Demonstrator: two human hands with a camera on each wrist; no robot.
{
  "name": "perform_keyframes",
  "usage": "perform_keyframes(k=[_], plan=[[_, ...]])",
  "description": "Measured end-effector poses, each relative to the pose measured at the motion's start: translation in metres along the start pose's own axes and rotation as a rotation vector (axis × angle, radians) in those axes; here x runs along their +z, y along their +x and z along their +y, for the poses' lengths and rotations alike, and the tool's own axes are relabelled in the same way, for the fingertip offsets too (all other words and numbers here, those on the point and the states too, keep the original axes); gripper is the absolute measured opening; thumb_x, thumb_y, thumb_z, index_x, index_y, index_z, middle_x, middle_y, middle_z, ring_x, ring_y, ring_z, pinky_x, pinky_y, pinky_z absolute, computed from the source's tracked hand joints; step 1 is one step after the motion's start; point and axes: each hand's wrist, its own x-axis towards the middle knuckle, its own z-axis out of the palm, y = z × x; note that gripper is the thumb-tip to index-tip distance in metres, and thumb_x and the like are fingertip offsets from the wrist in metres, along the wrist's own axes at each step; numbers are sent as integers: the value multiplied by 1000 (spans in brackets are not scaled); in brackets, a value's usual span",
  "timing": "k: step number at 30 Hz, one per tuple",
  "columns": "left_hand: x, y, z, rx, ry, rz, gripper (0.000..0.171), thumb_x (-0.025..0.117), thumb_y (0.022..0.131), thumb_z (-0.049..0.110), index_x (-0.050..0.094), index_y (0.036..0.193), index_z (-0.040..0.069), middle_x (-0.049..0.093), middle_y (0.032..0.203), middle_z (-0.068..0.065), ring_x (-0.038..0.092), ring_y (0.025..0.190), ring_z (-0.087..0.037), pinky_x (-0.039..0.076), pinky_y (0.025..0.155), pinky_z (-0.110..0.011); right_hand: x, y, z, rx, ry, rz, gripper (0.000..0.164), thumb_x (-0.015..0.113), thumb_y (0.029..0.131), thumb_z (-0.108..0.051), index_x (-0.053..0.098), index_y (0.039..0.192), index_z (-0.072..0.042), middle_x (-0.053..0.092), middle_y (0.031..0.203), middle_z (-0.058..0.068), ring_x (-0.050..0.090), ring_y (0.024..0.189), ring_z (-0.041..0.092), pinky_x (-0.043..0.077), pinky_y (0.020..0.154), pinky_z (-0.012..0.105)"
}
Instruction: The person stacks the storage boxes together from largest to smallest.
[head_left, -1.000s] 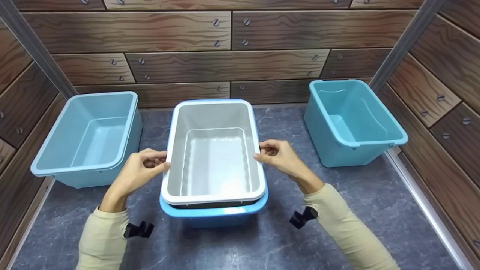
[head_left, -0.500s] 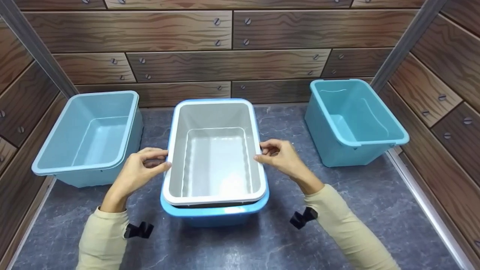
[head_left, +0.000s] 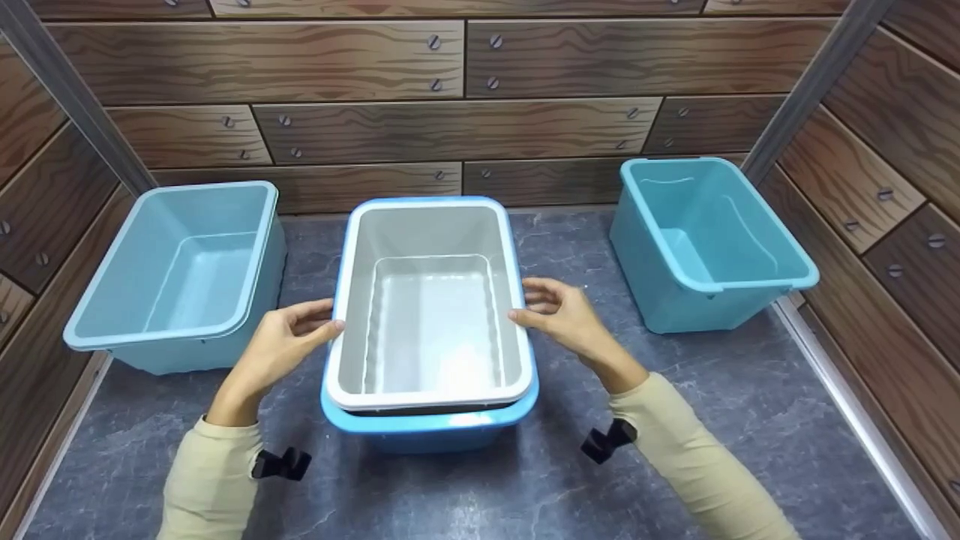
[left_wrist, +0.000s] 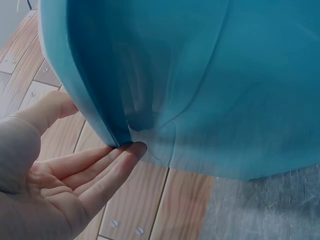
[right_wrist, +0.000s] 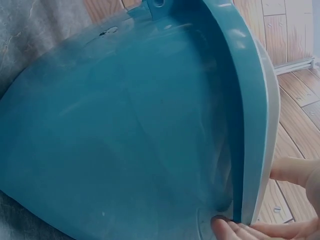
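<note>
A grey bin (head_left: 435, 322) with a white rim sits nested inside a blue bin (head_left: 431, 421), and a dark gap shows between them at the front. My left hand (head_left: 281, 345) is at their left side, its thumb on the white rim. From the left wrist view, its fingers (left_wrist: 107, 167) reach under the blue rim. On the opposite side, my right hand (head_left: 566, 319) has its thumb over the white rim. The right wrist view shows the fingertips (right_wrist: 225, 227) beneath the blue lip. The undersides of the fingers are partly hidden in the head view.
A pale blue bin (head_left: 161, 342) stands to the left; its doubled rim suggests a stack. To the right is a teal bin (head_left: 679, 304). Wood-patterned walls (head_left: 360, 64) enclose the dark marbled surface (head_left: 577, 502). Black wrist mounts (head_left: 281, 463) hang at both sleeves.
The fingers of both hands have straightened somewhat and reach further beneath the rim. The left forearm has shifted slightly to the right. The nested bins have stayed in place.
</note>
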Motion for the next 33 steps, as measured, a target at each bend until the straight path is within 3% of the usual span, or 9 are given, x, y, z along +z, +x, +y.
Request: perform_keyframes(k=[5,10,23,33], plan=[[2,0,0,9,-10,14,54,61,95,23,47,137,-8,60,128,-29,64,116,-35,57,92,-33,1,0,2,-9,39,-30,62,66,87,-10,40,140,9,59,125,33,69,104,26,58,91,36],[4,1,0,-6,-44,29,50,61,94,19,49,135,-8,61,127,-29,64,115,-34,57,90,-27,0,0,3,-21,60,-27,62,67,87,-9,41,139,11,59,125,35,69,104,29,59,89,36],[23,13,5,10,-126,13,50,62,93,16,50,135,-7,61,128,-29,63,117,-35,56,91,-25,-16,-1,6,9,97,27,60,67,86,-7,44,138,11,59,124,36,70,90,9,58,79,20],[38,24,11,37,-139,8,50,63,93,17,50,135,-7,61,127,-29,63,116,-36,56,95,-37,-30,-2,9,51,85,67,58,65,88,-10,43,138,10,58,127,35,69,92,8,57,78,17]])
